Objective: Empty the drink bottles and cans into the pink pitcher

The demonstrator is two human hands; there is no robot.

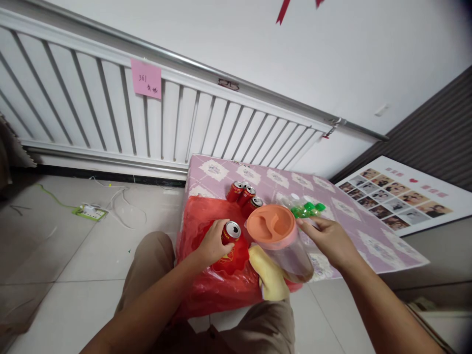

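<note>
- From where I stand, the left hand [214,244] has its grip closed around a red can [229,235], thumb and fingers on opposite sides, its top facing up; that side hold probably keeps the dark opening in the top uncovered.
- The can is over a scalloped red dish [231,268] on the near end of the table [346,231]; I cannot tell whether it rests there or hangs just above.
- The right hand [326,241] has its grip closed on what looks like the handle of a clear jug [293,258], likely because that suits the bulky body better than a side hold.
- The jug leans with its orange lid [271,216] toward the can; whether its base touches anything is unclear.
- A yellow cloth [271,275] lies just beside the jug, perhaps placed there to be within easy reach.
- Red plastic sheeting [195,216] spreads under the dish, maybe as a guard against drips.
- Beyond the dish, about 4 more cans [236,193] stand bunched, while green-capped bottles [306,212] cluster past the jug, presumably leaving working room nearer the person.
</note>
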